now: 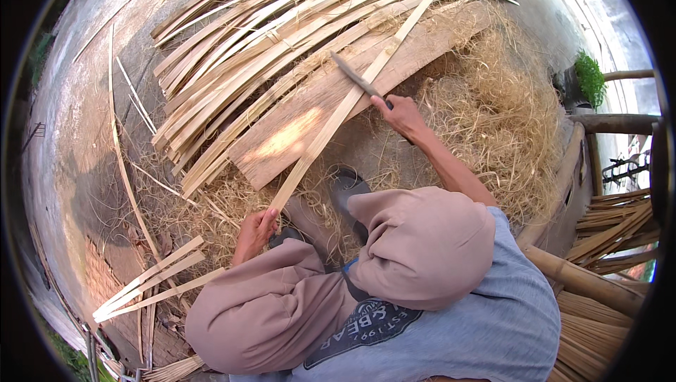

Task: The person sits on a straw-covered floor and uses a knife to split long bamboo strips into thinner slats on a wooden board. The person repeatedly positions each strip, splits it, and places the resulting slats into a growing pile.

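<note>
Fingers (270, 218) of left hand (255, 233) clamped on bamboo strip (338, 116), right hand (403, 114) gripping knife (355, 77); best shaving shallow, blade angled away, strip steadied against plank (296, 135).

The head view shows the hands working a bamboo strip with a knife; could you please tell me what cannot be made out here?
- Knife handle: hidden inside the right hand.
- Bamboo strip near end: covered by the left hand.
- Shoes: partly hidden by the knees.
- Slat pile far ends: cut off by the rim.

Pile of bamboo strips (282, 23), wooden plank (331, 100), heap of shavings (493, 121), green plant (590, 78).
</note>
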Available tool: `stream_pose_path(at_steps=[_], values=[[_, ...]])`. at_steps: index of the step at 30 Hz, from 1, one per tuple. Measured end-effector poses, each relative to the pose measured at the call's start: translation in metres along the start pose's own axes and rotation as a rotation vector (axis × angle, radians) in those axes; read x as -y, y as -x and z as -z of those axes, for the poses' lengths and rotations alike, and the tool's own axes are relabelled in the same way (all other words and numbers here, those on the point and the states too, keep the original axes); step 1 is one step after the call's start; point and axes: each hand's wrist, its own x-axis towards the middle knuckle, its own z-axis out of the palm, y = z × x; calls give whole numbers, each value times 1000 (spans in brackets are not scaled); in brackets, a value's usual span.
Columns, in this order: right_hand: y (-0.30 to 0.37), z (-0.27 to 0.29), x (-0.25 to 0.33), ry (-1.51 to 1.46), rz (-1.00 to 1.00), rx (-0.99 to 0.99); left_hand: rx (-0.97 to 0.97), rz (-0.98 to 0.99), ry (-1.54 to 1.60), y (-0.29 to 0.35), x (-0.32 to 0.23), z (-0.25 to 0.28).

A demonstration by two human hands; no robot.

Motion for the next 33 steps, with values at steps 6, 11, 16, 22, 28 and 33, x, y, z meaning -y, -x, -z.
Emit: stream_pose_path(at_steps=[6,11,16,22,28,33], values=[[-22,38,-67,-22,-137,-116,9,142,97,50,76,51],[-53,73,-68,-166,-288,-217,-148,-30,-220,27,48,38],[58,-39,10,-111,44,69,-597,-447,-668,-7,4,-28],[124,-62,30,3,352,103,-322,-263,-379,-17,-16,-24],[-16,38,-71,-158,-177,-304,-274,-279,-282,-25,-16,-21],[80,-31,12,-6,304,113,-163,-11,-369,-24,-24,-7]])
